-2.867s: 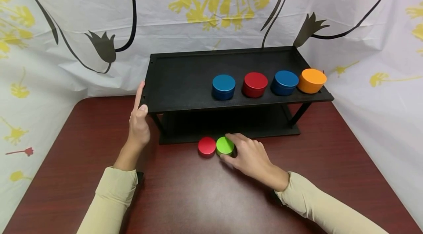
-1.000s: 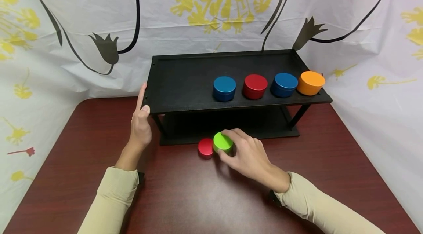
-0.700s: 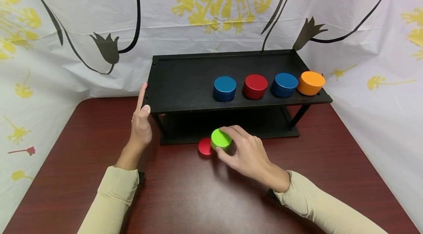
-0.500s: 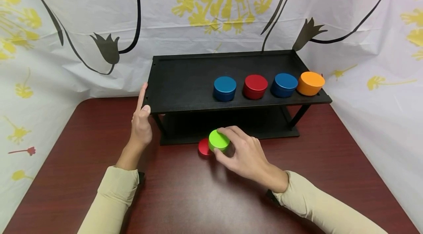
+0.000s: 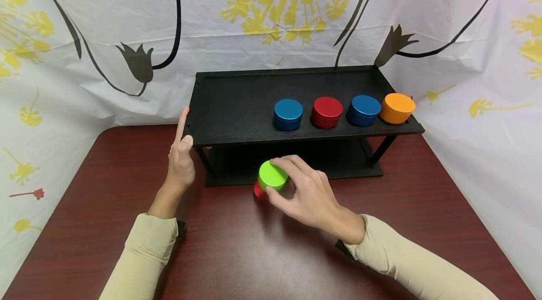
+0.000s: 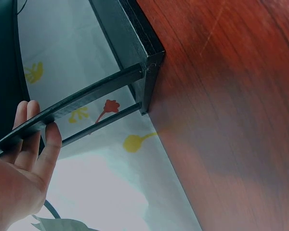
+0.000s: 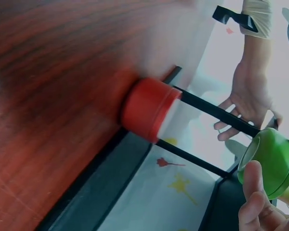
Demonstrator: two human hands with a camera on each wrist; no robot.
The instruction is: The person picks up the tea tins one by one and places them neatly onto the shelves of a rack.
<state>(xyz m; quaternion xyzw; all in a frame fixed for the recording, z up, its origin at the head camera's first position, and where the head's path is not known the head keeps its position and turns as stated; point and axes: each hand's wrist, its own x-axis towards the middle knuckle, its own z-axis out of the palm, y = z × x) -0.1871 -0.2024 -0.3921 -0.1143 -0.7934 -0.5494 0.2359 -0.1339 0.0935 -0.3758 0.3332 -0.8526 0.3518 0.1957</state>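
Observation:
My right hand pinches a small lime-green round tin between thumb and fingers, level and raised over the table. In the head view the green tin overlaps a small red tin, which stands on the table just in front of the rack. The right wrist view shows the green tin well apart from the red tin. At the left end of the black two-tier rack is my left hand, fingers rather straight against its side and thumb at the front corner.
Along the top shelf's right half stand a light blue tin, a larger red tin, a dark blue tin and an orange tin. A white patterned cloth hangs behind and beside the dark red wooden table.
My right hand has lifted the green tin off the table and moved it left, over the smaller red tin in the head view. My left hand keeps its place at the rack.

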